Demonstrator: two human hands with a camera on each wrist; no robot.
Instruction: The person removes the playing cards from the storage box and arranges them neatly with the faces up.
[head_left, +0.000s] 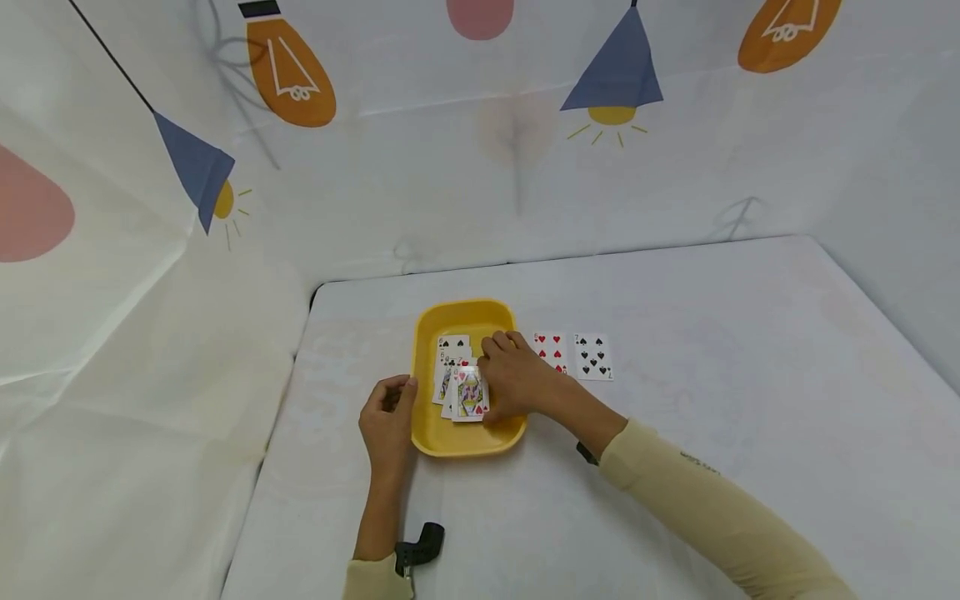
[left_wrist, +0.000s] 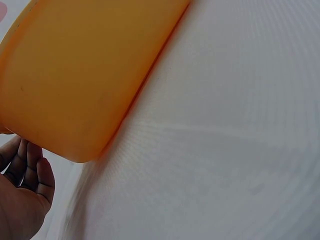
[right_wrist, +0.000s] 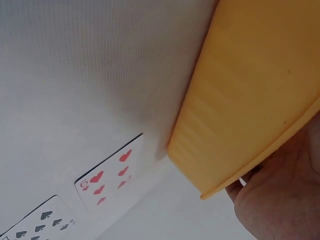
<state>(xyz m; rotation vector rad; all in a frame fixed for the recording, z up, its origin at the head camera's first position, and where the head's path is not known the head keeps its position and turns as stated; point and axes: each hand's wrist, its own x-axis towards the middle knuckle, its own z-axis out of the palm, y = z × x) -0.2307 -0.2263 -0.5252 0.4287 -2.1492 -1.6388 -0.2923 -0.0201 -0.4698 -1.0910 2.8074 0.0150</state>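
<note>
A yellow tray [head_left: 465,446] stands on the white table with several overlapping playing cards [head_left: 452,343] inside. My left hand [head_left: 387,421] holds the tray's left rim, thumb and forefinger together there; the left wrist view shows its other fingers curled outside the tray. My right hand [head_left: 517,379] reaches over the right rim and grips the queen of hearts [head_left: 470,394] by its right side, above the other cards. The thumb lies by that card's lower right corner; the hand covers part of the pile. In the right wrist view, the tray wall hides the right fingertips.
Right of the tray lie a six of hearts [head_left: 550,346] and a seven of spades [head_left: 594,358], face up, side by side. A patterned white curtain [head_left: 420,167] hangs behind the table and along its left side.
</note>
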